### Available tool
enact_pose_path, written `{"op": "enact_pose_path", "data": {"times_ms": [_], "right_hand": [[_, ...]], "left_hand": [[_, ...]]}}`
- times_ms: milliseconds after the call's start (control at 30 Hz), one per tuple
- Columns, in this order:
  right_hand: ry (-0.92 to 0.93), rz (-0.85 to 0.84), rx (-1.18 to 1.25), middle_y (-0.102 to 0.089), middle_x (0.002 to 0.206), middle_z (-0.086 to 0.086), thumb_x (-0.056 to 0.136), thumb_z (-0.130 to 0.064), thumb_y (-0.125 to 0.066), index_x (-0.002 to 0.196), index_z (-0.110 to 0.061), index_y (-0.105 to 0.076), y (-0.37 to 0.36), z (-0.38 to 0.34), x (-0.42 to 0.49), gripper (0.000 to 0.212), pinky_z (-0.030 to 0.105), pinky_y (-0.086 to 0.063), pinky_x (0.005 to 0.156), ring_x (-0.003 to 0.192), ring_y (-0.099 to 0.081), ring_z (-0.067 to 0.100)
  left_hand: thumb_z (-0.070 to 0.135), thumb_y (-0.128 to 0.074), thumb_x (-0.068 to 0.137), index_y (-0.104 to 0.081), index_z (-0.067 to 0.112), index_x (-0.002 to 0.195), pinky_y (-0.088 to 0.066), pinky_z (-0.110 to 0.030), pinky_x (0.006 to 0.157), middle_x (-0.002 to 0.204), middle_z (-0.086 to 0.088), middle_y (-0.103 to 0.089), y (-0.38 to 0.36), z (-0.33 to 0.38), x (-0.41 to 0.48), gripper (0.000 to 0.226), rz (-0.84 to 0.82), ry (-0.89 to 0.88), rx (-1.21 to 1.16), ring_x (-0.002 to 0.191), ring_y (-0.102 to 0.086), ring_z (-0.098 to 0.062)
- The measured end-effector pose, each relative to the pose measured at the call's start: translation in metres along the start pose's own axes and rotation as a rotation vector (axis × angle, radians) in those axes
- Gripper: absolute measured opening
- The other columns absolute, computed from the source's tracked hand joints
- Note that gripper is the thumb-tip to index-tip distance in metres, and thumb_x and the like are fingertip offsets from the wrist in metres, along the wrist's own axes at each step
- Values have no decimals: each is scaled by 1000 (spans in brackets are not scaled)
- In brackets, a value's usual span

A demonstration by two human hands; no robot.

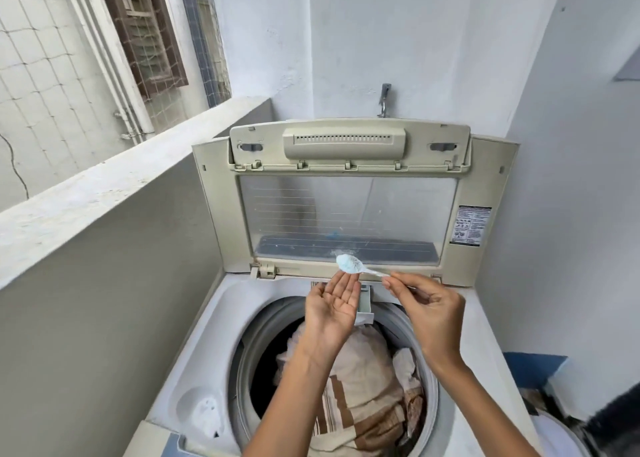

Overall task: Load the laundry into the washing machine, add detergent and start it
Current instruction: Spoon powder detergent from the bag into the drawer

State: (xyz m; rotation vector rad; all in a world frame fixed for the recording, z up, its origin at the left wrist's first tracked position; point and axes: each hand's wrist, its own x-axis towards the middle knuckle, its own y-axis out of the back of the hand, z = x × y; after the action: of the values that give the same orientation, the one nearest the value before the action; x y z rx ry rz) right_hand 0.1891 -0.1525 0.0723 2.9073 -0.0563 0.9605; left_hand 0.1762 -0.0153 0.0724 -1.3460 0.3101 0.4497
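A top-loading washing machine (221,304) stands with its lid (346,214) raised. Beige and white laundry (363,387) fills the drum. At the drum's far rim a small detergent drawer (366,306) is pulled out. My right hand (426,304) pinches the handle of a clear plastic spoon (349,263) heaped with pale blue detergent powder, held above the drawer. My left hand (332,304) is cupped palm-up just under the spoon's bowl, fingers straight, holding nothing.
A low concrete parapet wall (104,193) runs along the left of the machine. A tap (383,100) sticks out of the back wall. White walls close in behind and on the right. A dark object and a white container (561,436) sit at the lower right.
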Motion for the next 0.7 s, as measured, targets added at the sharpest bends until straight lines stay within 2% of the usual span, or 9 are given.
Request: {"op": "enact_pose_path", "data": {"times_ms": [100,167,200,267,300,367,500,633,700], "right_hand": [[-42,8,-11,-72,79,-2,70,0,-75,85,-14,-72,-3,18,-9,21,18,-55,69,72,-69,4],[-72,11,-25,-72,78,-2,69,3,-75,84,-13,-72,-6,31,-13,22,13,-53,68,71,-67,0],[-90,8,-30,-71,78,-2,69,3,-75,85,-13,-72,-7,37,-14,22,11,-52,68,71,-67,-1],[-124,2,-41,-71,78,-3,70,3,-75,85,-14,-72,-10,49,-17,22,11,-51,68,72,-67,-1],[-142,-1,-45,-72,78,-4,70,3,-75,84,-15,-72,-12,55,-19,22,11,-51,68,72,-68,0],[-189,-7,-52,-72,77,-4,70,2,-75,83,-18,-72,-16,67,-21,24,13,-52,68,72,-68,3],[-248,-31,-88,-69,74,-21,71,1,-75,84,-22,-72,-23,83,-27,27,18,-54,69,74,-69,6],[-271,-54,-138,-71,75,-11,72,-3,-76,77,-33,-69,-31,93,-29,31,26,-55,67,72,-68,6],[-298,-63,-143,-72,75,-6,72,-6,-76,77,-30,-70,-34,100,-29,25,33,-57,66,71,-69,8]], "left_hand": [[23,-22,102,-52,-11,111,-56,-39,49,125,-24,-54,14,-5,13,46,33,13,-9,67,-71,-32],[25,-22,103,-51,-12,113,-55,-40,47,128,-24,-53,24,-7,20,48,76,23,-4,56,-69,-32],[26,-21,103,-50,-12,111,-54,-40,46,132,-25,-50,29,-7,23,48,99,28,3,61,-70,-33],[26,-20,103,-51,-11,103,-53,-39,42,138,-24,-45,37,-8,27,48,147,37,21,94,-66,-35],[26,-20,103,-52,-10,99,-52,-38,41,139,-23,-44,41,-8,29,48,172,42,25,113,-57,-34],[26,-19,103,-52,-9,95,-52,-36,40,140,-23,-44,46,-8,34,49,211,53,17,129,-44,-32],[26,-20,103,-49,-9,120,-53,-36,41,140,-22,-44,58,-6,46,49,245,53,-3,131,-42,-32],[24,-20,103,-39,-8,133,-57,-36,62,141,-22,-42,61,-3,53,48,246,41,19,129,-43,-32],[24,-20,103,-39,-8,133,-56,-35,51,141,-23,-43,61,-2,55,48,243,43,25,126,-46,-32]]}}
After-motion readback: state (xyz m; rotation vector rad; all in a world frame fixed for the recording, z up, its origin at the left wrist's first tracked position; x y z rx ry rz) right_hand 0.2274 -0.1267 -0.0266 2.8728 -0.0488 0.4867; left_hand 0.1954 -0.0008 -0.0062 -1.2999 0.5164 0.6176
